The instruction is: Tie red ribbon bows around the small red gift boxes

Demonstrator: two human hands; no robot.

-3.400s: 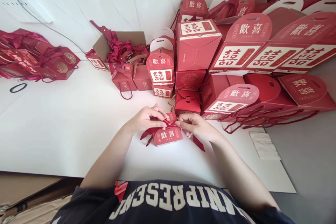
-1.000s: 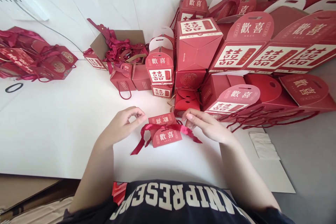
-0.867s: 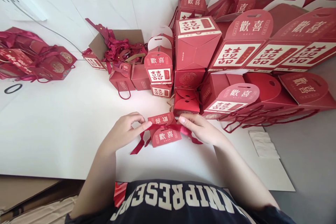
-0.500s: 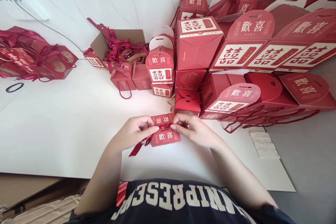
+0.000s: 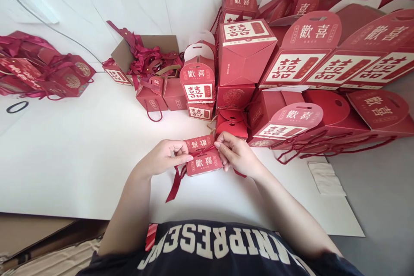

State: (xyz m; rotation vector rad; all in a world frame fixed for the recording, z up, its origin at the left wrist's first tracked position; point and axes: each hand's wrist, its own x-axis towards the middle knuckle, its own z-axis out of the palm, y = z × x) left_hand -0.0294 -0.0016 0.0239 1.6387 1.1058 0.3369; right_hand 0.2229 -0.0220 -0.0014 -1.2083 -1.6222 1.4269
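Observation:
A small red gift box (image 5: 204, 164) with gold characters stands on the white table in front of me. Across its top, between the two folded flaps, runs a dark red ribbon (image 5: 203, 151). My left hand (image 5: 173, 154) pinches the ribbon at the box's left side, and a loose ribbon tail hangs below it onto the table. On the right, my right hand (image 5: 233, 150) pinches the ribbon's other end just off the box edge; a short tail shows beneath that hand. The ribbon is stretched between both hands.
Stacks of red gift boxes (image 5: 293, 69) fill the back right. An open carton (image 5: 168, 43) of ribbons stands at the back, near smaller boxes (image 5: 197, 75). More boxes with ribbons (image 5: 69, 75), a black ring (image 5: 17, 107) and white paper (image 5: 326, 179) lie on the table (image 5: 80, 159).
My right hand has moved slightly right and up, drawing the ribbon out straighter across the box top. The box has tilted a little, and the left ribbon tail hangs lower.

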